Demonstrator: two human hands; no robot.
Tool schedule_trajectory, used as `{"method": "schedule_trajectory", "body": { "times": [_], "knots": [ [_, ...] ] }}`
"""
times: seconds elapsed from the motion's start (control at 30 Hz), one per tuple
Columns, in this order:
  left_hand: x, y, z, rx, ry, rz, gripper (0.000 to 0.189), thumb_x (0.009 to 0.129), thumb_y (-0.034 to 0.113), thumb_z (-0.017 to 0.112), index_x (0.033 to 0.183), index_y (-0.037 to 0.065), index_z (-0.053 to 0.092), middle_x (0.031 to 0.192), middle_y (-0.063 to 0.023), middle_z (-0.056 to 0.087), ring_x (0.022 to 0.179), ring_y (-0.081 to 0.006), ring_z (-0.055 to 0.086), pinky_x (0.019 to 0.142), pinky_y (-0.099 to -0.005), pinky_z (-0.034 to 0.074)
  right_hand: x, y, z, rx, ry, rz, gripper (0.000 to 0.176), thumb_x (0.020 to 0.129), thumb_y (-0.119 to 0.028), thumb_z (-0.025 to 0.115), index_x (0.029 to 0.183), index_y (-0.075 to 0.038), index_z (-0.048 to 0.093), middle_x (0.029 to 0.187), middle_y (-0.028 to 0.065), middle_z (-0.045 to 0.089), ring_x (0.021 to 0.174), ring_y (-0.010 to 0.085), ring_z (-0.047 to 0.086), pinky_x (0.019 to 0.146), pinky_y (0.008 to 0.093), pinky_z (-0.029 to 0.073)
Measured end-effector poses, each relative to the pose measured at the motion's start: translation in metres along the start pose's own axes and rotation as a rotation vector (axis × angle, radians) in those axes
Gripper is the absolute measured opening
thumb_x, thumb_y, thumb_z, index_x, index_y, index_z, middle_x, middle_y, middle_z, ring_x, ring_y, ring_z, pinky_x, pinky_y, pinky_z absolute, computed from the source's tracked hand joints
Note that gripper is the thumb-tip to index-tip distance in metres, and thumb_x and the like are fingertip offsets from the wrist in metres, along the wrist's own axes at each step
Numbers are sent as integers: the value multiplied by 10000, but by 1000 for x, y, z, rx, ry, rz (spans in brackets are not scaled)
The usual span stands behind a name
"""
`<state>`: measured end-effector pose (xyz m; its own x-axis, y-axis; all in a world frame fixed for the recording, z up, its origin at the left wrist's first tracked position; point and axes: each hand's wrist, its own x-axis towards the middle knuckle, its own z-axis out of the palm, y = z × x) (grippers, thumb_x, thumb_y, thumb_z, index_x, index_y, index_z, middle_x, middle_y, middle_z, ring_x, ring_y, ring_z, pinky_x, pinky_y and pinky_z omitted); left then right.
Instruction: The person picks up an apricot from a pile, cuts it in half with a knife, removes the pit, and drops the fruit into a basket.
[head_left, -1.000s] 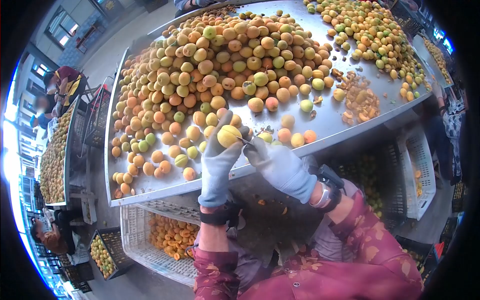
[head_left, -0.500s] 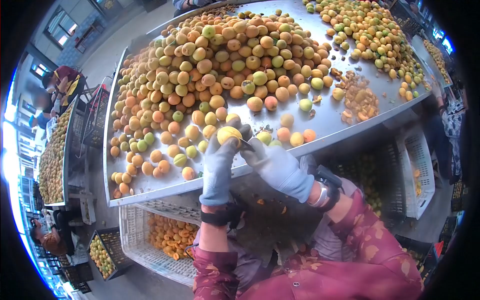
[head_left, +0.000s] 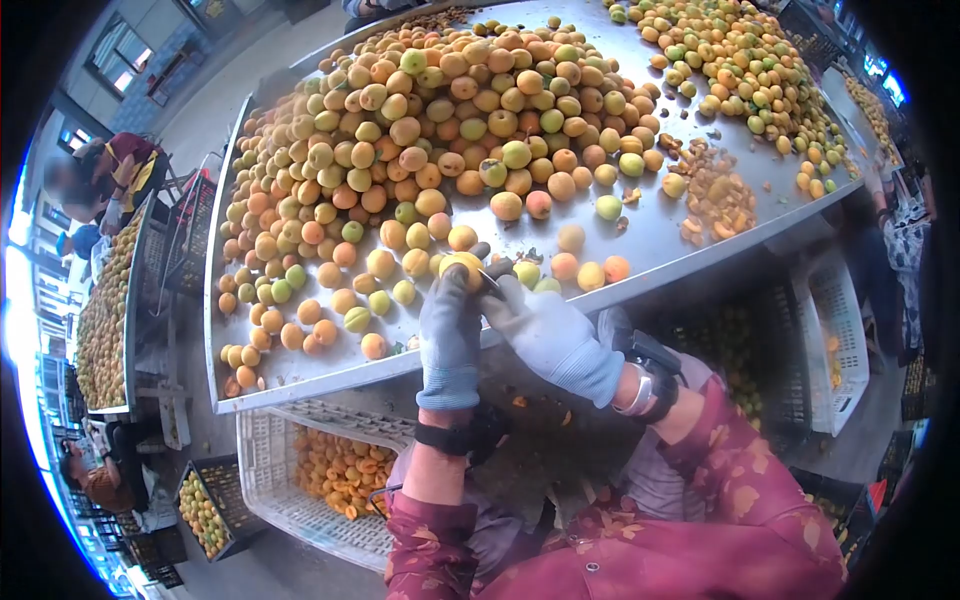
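Note:
My left hand [head_left: 450, 325], in a grey-white glove, is closed around a yellow apricot [head_left: 461, 266] just over the table's front edge. My right hand [head_left: 545, 325], gloved too, is closed on a small knife [head_left: 489, 281] whose blade touches the apricot. Much of the knife is hidden by the fingers. Beyond both hands, a big heap of orange, yellow and green apricots [head_left: 400, 130] lies on the metal table [head_left: 310, 385], with loose fruit close to my fingers.
A white crate [head_left: 262, 470] of apricot halves [head_left: 340, 470] stands below the table at left. Another white crate [head_left: 848, 340] is at right. Cut pieces [head_left: 720, 195] lie on the table's right. People [head_left: 125, 170] sit at another table, left.
My left hand has turned and its fingers now cover more of the apricot. The right hand stays nearly in place, with the blade against the fruit.

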<state>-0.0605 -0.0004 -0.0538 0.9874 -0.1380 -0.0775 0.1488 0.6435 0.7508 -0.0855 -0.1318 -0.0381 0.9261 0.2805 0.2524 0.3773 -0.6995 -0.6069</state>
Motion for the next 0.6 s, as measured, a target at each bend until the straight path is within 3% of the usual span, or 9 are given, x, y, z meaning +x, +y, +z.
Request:
{"method": "schedule_trajectory", "body": {
  "times": [0.03,0.07,0.13,0.2,0.3,0.37,0.5,0.57,0.6],
  "knots": [
    [0,2,-1,1,-1,1,414,974,282,528,1263,-13,518,1146,-89,604,1008,-145,592,888,-263,480,-2,1,1,-101,-36,-25,236,892,-213,509,1095,-102,558,868,131,587,669,315,629,535,405,506],
    [0,4,-3,54,8,-16,444,966,253,531,1296,-40,475,1199,-111,579,1046,-172,590,915,-278,472,-4,3,1,-202,-72,-49,316,817,-85,562,1132,-95,558,968,100,537,661,256,616,520,341,504],
    [-1,14,-2,106,16,-36,480,959,223,534,1328,-67,433,1251,-133,555,1085,-199,587,941,-294,464,-4,6,-4,-184,-85,-44,311,821,-84,564,1132,-92,559,977,99,541,662,257,616,519,342,501],
    [-3,33,10,426,-42,-22,484,937,159,572,1344,-56,423,1248,-122,555,1085,-191,582,939,-285,461,-1,8,-9,-166,-97,-48,306,825,-84,565,1131,-88,560,986,98,546,663,258,617,519,344,498],
    [-5,29,6,489,-26,74,447,918,108,597,1317,-47,469,1192,-93,589,1036,-157,592,898,-268,466,0,12,-11,-200,-67,-143,294,833,-87,569,1127,-90,564,1008,98,556,667,259,621,523,343,496],
    [-7,29,4,513,-26,97,428,917,109,598,1300,-47,489,1168,-83,602,1024,-146,592,882,-264,468,5,16,-9,-29,64,-356,285,829,-79,571,1113,-99,569,996,92,557,656,252,626,526,339,497],
    [-6,19,6,513,63,102,350,951,157,547,1237,-44,541,1080,-78,640,964,-136,611,855,-262,483,1,4,-24,94,-136,-183,292,850,-107,541,1141,-94,565,1076,96,570,689,316,656,552,391,538],
    [-5,19,7,468,104,99,334,973,180,509,1220,-41,552,1059,-75,645,928,-136,621,847,-261,496,-5,-5,-21,-396,-49,-176,294,813,-69,574,1106,-87,547,970,107,544,644,268,634,515,354,500],
    [-4,20,9,448,113,121,340,976,207,510,1200,-43,558,1041,-80,649,907,-142,626,842,-266,501,-4,-5,-19,-394,-51,-178,294,813,-69,574,1106,-87,547,970,107,544,644,268,634,515,354,500]
  ]
}}
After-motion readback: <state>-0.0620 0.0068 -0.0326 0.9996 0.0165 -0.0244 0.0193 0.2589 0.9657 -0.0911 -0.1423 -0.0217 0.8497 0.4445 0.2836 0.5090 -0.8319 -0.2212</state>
